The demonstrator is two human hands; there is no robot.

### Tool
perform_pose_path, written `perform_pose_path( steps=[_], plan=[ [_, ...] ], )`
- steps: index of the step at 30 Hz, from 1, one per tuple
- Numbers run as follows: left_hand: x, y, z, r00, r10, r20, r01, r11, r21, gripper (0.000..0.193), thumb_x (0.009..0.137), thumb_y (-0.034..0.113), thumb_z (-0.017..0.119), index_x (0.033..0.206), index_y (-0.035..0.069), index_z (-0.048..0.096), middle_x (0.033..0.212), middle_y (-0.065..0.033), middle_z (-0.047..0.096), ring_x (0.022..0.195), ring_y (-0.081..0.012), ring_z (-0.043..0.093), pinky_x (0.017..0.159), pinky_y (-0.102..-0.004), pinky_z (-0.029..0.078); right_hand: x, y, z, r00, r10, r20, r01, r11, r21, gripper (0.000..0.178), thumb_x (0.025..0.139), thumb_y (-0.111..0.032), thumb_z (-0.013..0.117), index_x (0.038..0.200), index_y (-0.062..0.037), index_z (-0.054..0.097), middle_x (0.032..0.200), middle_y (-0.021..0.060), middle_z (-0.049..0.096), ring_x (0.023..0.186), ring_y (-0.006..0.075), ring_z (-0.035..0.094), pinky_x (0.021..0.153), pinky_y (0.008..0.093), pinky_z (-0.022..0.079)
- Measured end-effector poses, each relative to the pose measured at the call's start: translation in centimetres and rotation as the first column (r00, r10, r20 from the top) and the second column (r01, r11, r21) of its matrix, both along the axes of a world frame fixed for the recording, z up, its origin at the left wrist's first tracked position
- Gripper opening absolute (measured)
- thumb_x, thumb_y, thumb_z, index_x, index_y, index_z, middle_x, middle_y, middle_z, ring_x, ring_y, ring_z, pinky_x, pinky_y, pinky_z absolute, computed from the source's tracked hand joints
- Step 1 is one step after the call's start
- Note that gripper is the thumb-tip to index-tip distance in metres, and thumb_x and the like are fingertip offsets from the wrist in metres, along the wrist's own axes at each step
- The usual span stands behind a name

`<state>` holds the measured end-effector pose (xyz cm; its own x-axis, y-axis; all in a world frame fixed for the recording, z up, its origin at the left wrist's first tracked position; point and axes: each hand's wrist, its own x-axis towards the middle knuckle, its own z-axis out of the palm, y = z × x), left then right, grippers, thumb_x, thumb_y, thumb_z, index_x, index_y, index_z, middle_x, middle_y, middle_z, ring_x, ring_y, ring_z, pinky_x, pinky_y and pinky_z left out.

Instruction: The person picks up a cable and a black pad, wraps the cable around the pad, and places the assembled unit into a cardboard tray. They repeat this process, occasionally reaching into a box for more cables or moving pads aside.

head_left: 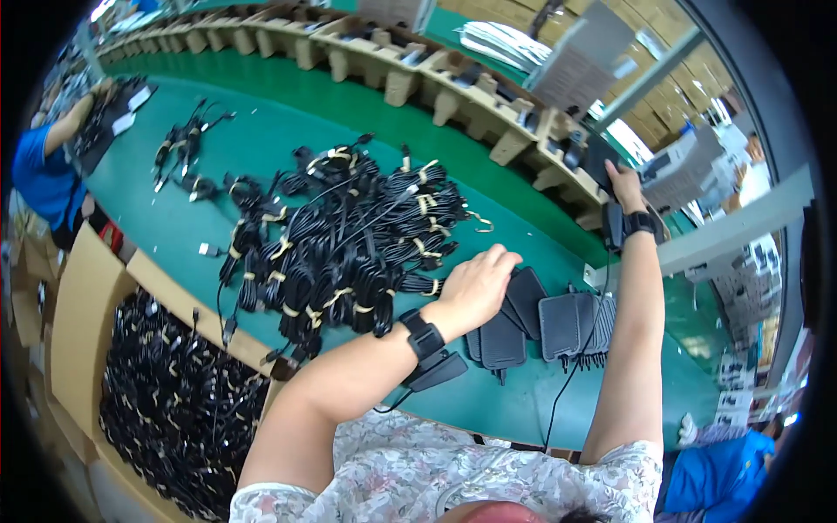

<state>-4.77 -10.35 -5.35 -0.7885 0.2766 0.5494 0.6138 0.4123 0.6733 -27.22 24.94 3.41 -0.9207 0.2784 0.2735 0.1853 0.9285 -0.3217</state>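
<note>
My left hand [478,283] rests palm down on a row of flat black power adapters [558,324] lying on the green table [261,139]; its fingers curl over the nearest adapter's edge. A large heap of coiled black cables [344,240] bound with yellow ties lies just left of that hand. My right hand [626,186] reaches up and away to the cardboard shelf [523,122] at the table's far side and grips a dark item [600,161] there. Both wrists wear black straps with a small device.
A cardboard bin [174,410] full of coiled black cables stands at my lower left. A smaller cable bunch [183,148] lies farther up the table. A person in blue [44,179] works at the far left; another blue sleeve [724,475] shows at lower right.
</note>
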Motion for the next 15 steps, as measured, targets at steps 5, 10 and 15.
perform_pose_path(
  steps=[5, 10, 15],
  plan=[
    [-0.2, 0.4, -0.6, 1.0, -0.005, 0.02, 0.005, 1.0, -0.013, 0.022, 0.084, 0.006, 0.055, 0.105, 0.009, 0.053, 0.094, -0.0101, 0.053, 0.081, -0.0302, 0.059, 0.066, -0.0409, 0.049, 4.0, -8.9, 0.5, 0.927, -0.077, -0.366, 0.301, 0.735, 0.608, 0.035, 0.083, -0.033, 0.065, 0.101, -0.0031, 0.065, 0.095, 0.0161, 0.064, 0.088, 0.0285, 0.062, 0.076, 0.037, 0.049],
    [-0.2, 0.9, -0.8, 1.0, -0.018, -0.013, 0.018, 0.999, 0.028, 0.022, 0.083, 0.005, 0.054, 0.105, 0.007, 0.052, 0.091, -0.0117, 0.053, 0.08, -0.0331, 0.059, 0.066, -0.0424, 0.049, 7.1, -21.4, 2.4, 0.686, 0.673, -0.278, -0.583, 0.736, 0.343, 0.028, 0.08, -0.018, 0.066, 0.106, -0.0071, 0.064, 0.096, 0.0114, 0.063, 0.092, 0.0285, 0.06, 0.08, 0.038, 0.048],
    [0.0, 0.2, -1.0, 0.995, -0.011, 0.103, 0.014, 0.999, -0.031, 0.025, 0.074, 0.001, 0.052, 0.097, 0.003, 0.058, 0.097, -0.0151, 0.058, 0.093, -0.0329, 0.058, 0.075, -0.0395, 0.05, 10.9, -31.9, 0.9, 0.306, 0.951, -0.048, -0.922, 0.309, 0.235, 0.026, 0.079, -0.017, 0.065, 0.103, -0.0073, 0.065, 0.097, 0.0105, 0.063, 0.097, 0.0305, 0.057, 0.084, 0.0382, 0.045]
  ],
)
